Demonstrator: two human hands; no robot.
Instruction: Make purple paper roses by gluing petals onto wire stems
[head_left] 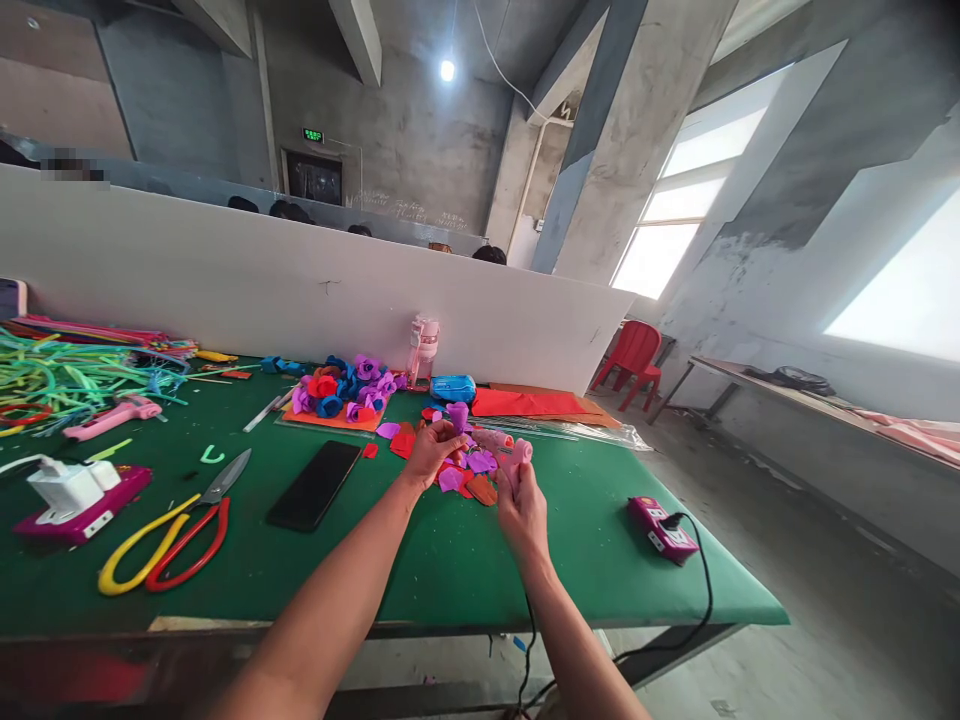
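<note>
My right hand (525, 512) is wrapped round the handle of a pink hot glue gun (493, 440), whose nozzle points left toward my other hand. My left hand (430, 456) is closed in a pinch at a purple paper flower (457, 414); its fingers partly hide where they grip. Beneath and between both hands lie loose paper petals (480, 461) in purple, red and orange-brown. Behind my left hand, finished-looking paper flowers (346, 384) in purple, blue and red are heaped on an orange sheet.
A black phone (315, 486) and yellow-and-red-handled scissors (187, 530) lie left. Beyond them are a second pink glue gun (116, 416), a power strip (86, 505) and pipe cleaners (67, 375). A pink bottle (424, 350) stands by the white partition (300, 270). Another power strip (661, 530) sits right.
</note>
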